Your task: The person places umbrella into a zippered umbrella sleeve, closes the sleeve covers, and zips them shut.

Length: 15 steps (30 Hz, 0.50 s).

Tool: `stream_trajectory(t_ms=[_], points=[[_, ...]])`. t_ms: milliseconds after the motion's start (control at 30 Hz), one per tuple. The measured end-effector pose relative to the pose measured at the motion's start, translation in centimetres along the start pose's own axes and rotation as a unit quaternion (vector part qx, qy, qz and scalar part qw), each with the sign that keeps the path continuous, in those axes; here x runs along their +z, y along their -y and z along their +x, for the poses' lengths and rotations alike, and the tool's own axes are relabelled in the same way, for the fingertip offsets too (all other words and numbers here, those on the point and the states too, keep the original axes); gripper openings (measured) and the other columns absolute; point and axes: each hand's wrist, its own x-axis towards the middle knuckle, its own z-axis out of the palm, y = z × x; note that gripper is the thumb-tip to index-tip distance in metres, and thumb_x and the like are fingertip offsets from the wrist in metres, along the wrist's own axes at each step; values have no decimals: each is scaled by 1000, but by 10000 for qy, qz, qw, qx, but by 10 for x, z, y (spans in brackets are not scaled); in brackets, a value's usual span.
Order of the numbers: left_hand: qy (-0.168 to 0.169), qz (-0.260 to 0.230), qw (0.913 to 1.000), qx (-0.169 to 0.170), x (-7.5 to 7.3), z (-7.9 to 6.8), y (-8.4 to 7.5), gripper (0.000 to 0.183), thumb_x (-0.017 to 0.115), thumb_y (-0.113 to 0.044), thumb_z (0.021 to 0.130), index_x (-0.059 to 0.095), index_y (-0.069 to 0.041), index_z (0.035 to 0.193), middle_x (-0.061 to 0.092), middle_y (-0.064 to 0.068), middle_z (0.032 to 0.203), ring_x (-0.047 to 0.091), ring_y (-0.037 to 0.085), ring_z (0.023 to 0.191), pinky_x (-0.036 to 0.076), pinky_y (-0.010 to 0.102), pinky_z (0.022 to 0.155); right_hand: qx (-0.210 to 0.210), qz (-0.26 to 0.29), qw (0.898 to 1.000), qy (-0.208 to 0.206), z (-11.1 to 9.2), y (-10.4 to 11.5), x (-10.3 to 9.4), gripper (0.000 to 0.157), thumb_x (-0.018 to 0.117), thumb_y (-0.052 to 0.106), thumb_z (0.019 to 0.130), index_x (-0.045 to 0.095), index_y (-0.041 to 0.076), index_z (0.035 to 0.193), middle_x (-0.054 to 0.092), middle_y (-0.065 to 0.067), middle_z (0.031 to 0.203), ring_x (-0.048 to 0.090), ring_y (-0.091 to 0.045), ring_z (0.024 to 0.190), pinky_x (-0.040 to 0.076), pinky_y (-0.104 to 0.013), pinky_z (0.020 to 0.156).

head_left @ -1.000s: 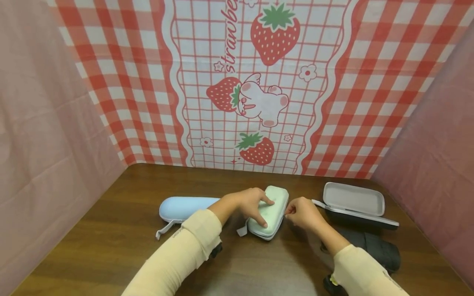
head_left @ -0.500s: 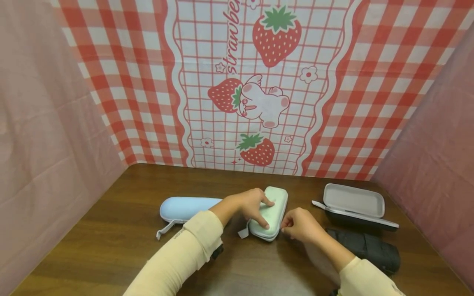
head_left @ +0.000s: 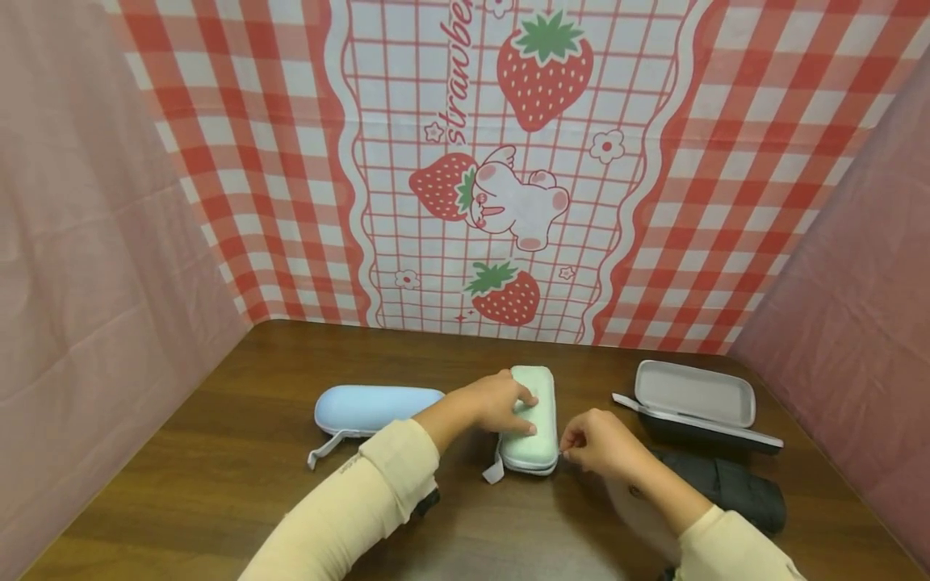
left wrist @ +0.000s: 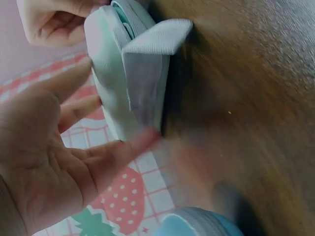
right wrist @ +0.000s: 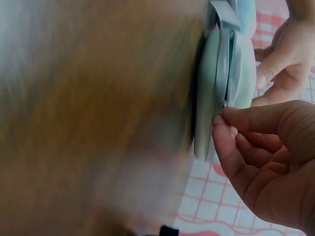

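A mint-green zip case lies lengthwise on the table, lid up, a grey fabric tab at its near left corner. My left hand rests on it from the left, spread fingers touching the lid and the left side. On the case's right side, my right hand pinches the small zipper pull between thumb and forefinger. The right wrist view shows the zipper parted between this pull and the near end; the case's inside is hidden.
A light-blue long case with a grey strap lies left, partly behind my left arm. To the right stands an opened dark case with grey lining. A black folded pouch lies nearer, partly behind my right forearm. A strawberry-print cloth hangs at the back.
The green case has turned, its near end swinging right, so it now points almost straight away from me. My right hand has moved along its right side towards the near end.
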Motion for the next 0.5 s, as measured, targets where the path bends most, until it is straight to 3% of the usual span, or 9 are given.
stream_trajectory(t_ms=[133,267,367,500], points=[[-94,686,9975,-131,-1,0,-7,44,71,-17,86,66,-22,129,55,12,125,56,16,99,50,28,78,-289,-762,9965,-174,4,-9,-8,22,74,-4,68,65,16,65,54,14,61,46,0,58,42,-24,54],[-231,1114,9934,-122,-1,0,-9,47,73,-6,82,69,-25,124,56,7,123,55,17,104,51,29,72,-272,-990,9945,-211,7,-16,-14,22,71,-5,67,64,15,63,53,13,59,44,-2,57,41,-25,53],[-324,1261,9915,54,-1,1,-8,43,75,-5,81,71,-23,119,55,4,126,53,19,112,51,33,82,-120,-1071,9939,-231,10,-21,-17,21,70,-5,67,64,15,63,53,12,59,46,-3,56,41,-26,53],[-210,1160,9927,269,-3,4,-3,41,74,1,79,68,-20,114,50,3,141,43,29,133,40,51,103,-3,-1183,9926,-291,15,-26,-18,20,70,-4,68,64,15,64,54,11,61,47,-6,58,42,-28,52]])
